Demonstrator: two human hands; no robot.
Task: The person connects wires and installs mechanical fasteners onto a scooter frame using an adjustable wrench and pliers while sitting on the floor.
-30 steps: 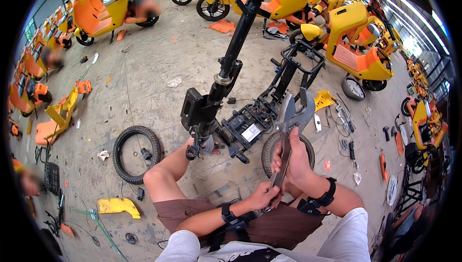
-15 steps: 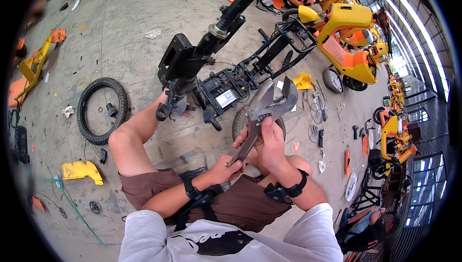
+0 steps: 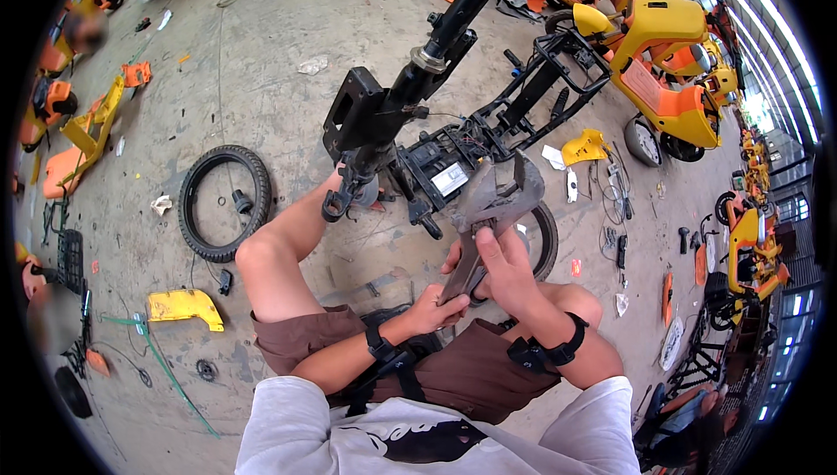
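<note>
A large grey adjustable wrench [image 3: 499, 201] is held in front of me with its jaws pointing up and away. My left hand [image 3: 438, 308] is closed round the lower part of its handle. Higher up, just below the jaws, my right hand [image 3: 504, 267] grips it with the thumb lying along the near side. Beyond the wrench stands the black front fork [image 3: 391, 130] of a stripped scooter, leaning up to the right. Its bare black frame [image 3: 488, 139] stretches away behind. The wrench jaws look apart from the fork. A wheel [image 3: 547, 244] is partly hidden behind my right hand.
A loose tyre [image 3: 189, 213] lies left of my leg, near a yellow cover piece [image 3: 185, 307] and a green strap [image 3: 166, 366]. Yellow scooters [image 3: 658, 47] line the far right. Cables, a yellow panel [image 3: 584, 147] and small parts litter the floor. A person [image 3: 689, 423] is at the lower right.
My view has turned slightly left, so the scene sits further right. Both hands keep their hold on the wrench, whose jaws have turned a little in my grip.
</note>
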